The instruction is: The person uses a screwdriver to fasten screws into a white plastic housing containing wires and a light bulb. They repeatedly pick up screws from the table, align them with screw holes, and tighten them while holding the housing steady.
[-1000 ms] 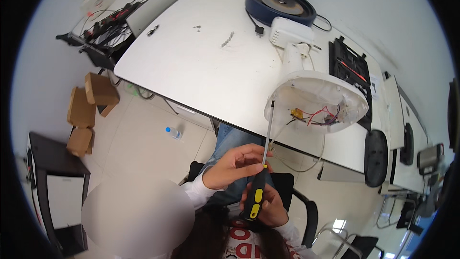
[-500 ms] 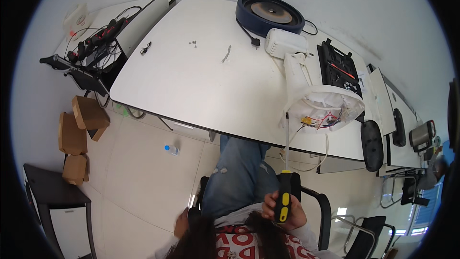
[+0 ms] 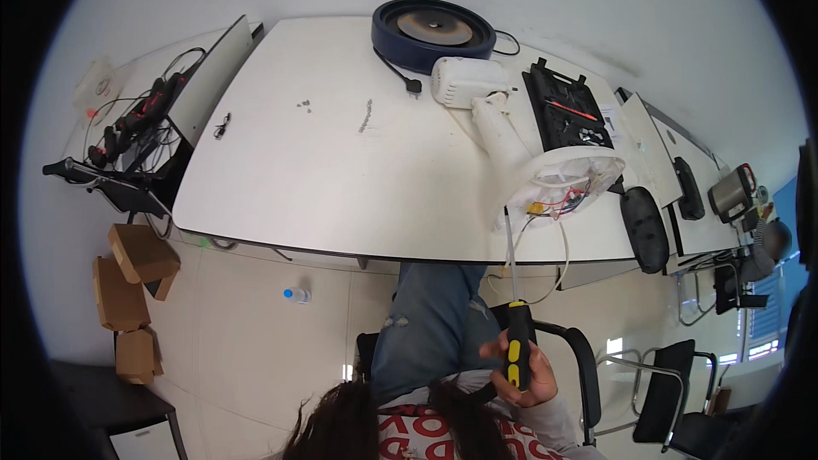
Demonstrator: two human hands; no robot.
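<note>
Now left hand gone from view, grip untellable; right hand still curled round screwdriver, tip at white housing's rim

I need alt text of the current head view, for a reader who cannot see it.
The right hand holds a screwdriver up to the open base of a white appliance on a table; wires show inside. Behind the base lies an open tool case.

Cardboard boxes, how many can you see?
3, grouped at the picture's left: an upper box, a middle box and a lower box. Any behind them would be hidden.
</note>
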